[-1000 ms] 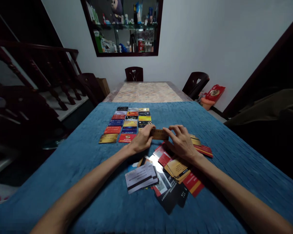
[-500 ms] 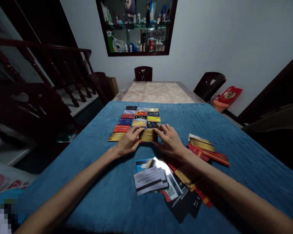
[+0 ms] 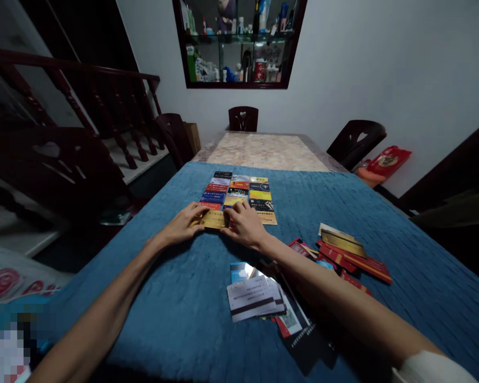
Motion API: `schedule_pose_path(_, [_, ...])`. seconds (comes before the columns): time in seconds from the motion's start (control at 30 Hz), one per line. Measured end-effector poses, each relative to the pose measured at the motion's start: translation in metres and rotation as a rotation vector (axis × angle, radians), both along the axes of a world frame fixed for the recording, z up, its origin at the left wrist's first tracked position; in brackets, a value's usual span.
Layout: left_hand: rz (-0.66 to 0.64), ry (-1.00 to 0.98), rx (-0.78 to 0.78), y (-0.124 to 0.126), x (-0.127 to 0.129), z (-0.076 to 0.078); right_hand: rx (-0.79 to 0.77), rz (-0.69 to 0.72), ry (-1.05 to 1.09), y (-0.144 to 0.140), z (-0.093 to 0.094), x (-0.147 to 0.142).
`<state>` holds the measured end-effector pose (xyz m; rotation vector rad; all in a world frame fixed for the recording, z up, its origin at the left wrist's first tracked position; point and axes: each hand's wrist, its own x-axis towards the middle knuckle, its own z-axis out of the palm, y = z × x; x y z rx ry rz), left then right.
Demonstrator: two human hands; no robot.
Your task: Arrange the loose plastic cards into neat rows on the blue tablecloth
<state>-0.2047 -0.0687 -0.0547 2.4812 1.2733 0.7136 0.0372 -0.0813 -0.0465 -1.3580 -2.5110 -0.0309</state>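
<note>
Fingers of the left hand and right hand press flat on a gold card in the grid of cards just beyond; many loose cards lie unsorted nearer on the tabletop

Bare blue cloth left of loose cards

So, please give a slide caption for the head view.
Both hands press a gold card into the card grid on a blue cloth.
</note>
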Motion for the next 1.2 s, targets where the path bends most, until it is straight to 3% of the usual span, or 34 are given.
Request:
schedule_pose_path(0.37, [0.105, 0.083, -0.084, -0.001, -0.027, 0.003, -0.086, -0.009, -0.059, 0.003, 0.003, -0.04])
schedule_pose_path(0.9, [0.076, 0.148, -0.057, 0.001, -0.034, -0.004, -0.118, -0.004, -0.048, -0.001, -0.001, -0.051])
schedule_pose_path(1.2, [0.056, 0.158, -0.041, 0.0, -0.032, -0.001, -0.113, 0.008, -0.067, -0.001, -0.002, -0.052])
